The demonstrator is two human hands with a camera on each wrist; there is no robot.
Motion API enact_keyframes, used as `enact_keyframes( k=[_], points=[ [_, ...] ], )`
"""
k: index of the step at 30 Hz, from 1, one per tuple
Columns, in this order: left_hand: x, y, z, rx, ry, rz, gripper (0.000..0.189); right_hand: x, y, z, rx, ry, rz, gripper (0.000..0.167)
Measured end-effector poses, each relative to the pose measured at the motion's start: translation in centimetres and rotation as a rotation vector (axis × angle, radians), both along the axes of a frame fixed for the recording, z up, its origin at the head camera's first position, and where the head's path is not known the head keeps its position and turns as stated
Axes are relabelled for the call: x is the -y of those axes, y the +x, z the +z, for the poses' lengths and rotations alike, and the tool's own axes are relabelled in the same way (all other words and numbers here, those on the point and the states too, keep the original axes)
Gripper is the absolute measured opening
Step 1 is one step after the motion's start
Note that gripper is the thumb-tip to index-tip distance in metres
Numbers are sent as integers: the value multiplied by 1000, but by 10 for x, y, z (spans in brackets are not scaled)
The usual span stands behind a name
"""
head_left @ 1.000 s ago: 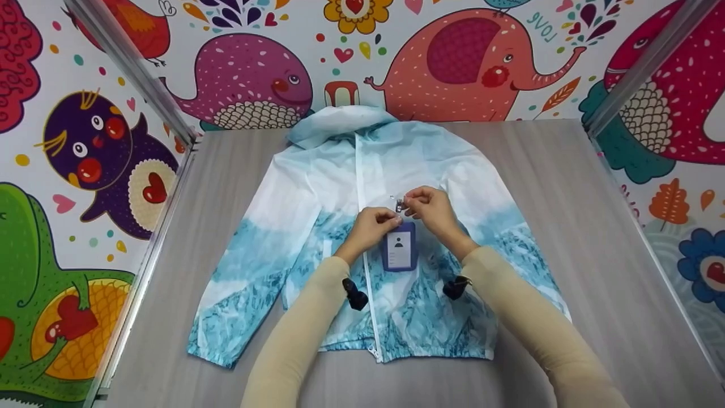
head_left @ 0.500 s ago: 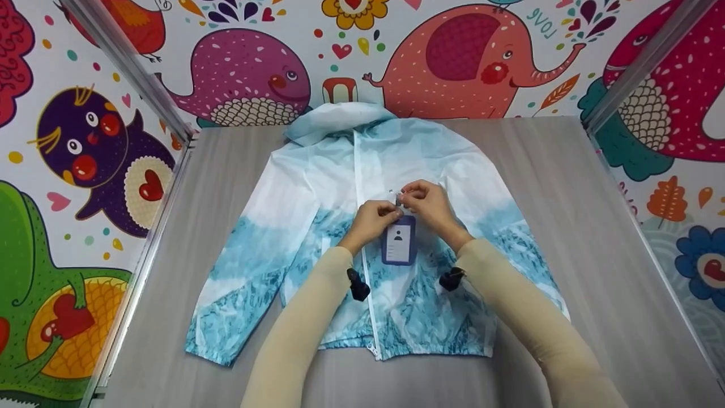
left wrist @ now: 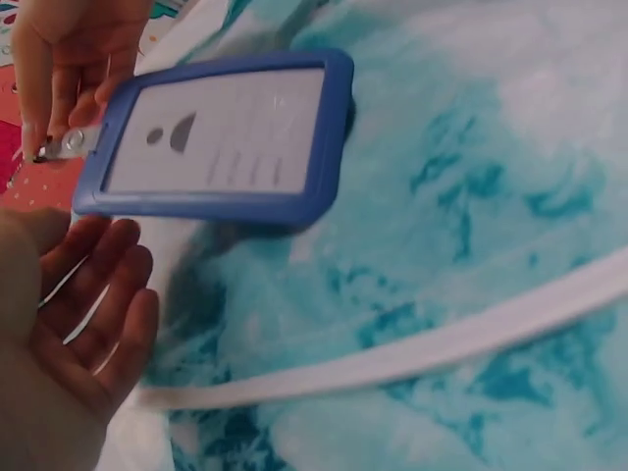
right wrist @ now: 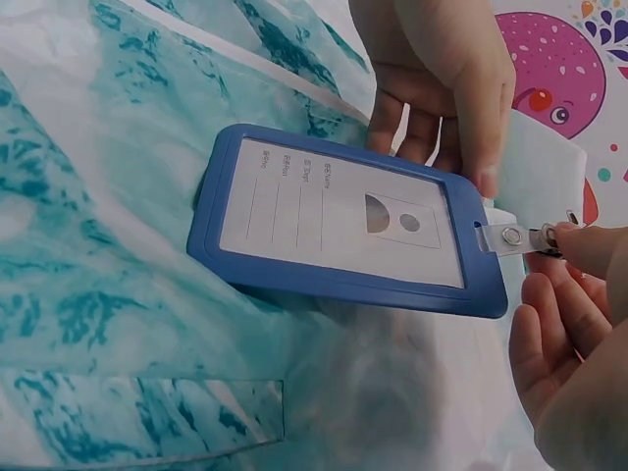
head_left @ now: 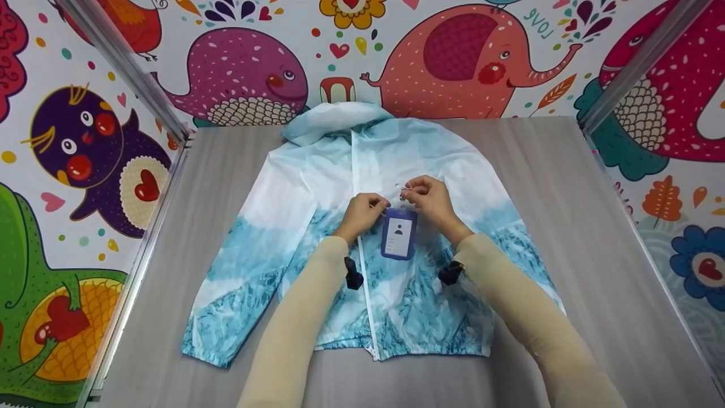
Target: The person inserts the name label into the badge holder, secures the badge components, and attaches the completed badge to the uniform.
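Two beige sleeves [head_left: 289, 317] reach forward from the near edge, each with a small black wrist camera [head_left: 451, 273] at the cuff. Ahead of the cuffs, a blue ID badge holder [right wrist: 363, 287] lies between and just below the fingertips, its top end toward them. The left hand [head_left: 364, 214] pinches the holder's top corner, thumb on the edge and forefinger partly hidden. The right hand [head_left: 431, 198] grasps the metal clip [left wrist: 41, 153] between thumb and fingers, just beyond the holder's top edge. A clear strap [right wrist: 505, 238] with a round snap joins the clip to a slot in the frame.

The holder is a rectangular frame with rounded corners. Inside it sits a white card [right wrist: 285, 216], printed with a dark head-and-shoulders icon and, below that, a few ruled lines with small labels.

Under the badge spreads a white and teal hooded jacket [head_left: 249, 249], its white zipper [head_left: 367, 294] running down the front and its hood [head_left: 340, 116] at the far end. It lies on a grey wood-grain tabletop [head_left: 612, 283]. Beyond stands a wall printed with a purple whale [head_left: 243, 73] and a coral elephant [head_left: 453, 90].
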State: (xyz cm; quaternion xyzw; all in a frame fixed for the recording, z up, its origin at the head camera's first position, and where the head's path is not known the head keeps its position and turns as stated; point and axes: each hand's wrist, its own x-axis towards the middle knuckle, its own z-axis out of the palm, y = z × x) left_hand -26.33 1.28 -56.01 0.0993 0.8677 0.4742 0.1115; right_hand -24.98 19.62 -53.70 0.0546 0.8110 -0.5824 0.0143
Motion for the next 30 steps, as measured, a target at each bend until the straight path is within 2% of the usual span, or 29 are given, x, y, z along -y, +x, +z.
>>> enact_keyframes(
  k=[4,8,13,17,20,23,26,30],
  points=[
    [1,-7,1,-21,-64,20,24,-2,-4,-2,17,21,2,16],
    [-2,-16,3,-91,-153,6,24,-3,-8,-3,20,40,10,15],
    [-7,-24,5,-179,-285,-3,21,-5,-14,-5,-18,77,43,16],
    [-11,-29,5,-233,-394,-52,25,-7,-18,-7,-23,118,45,15],
    [-13,-32,4,-218,-495,-112,32,-7,-22,-9,-8,140,45,14],
    [-14,-33,2,-153,-575,-157,40,-6,-24,-9,17,147,58,14],
    [-15,-34,0,-100,-623,-177,45,-5,-26,-9,26,156,73,14],
    [-18,-36,1,-95,-654,-174,50,-5,-28,-9,20,165,79,15]
  ],
)
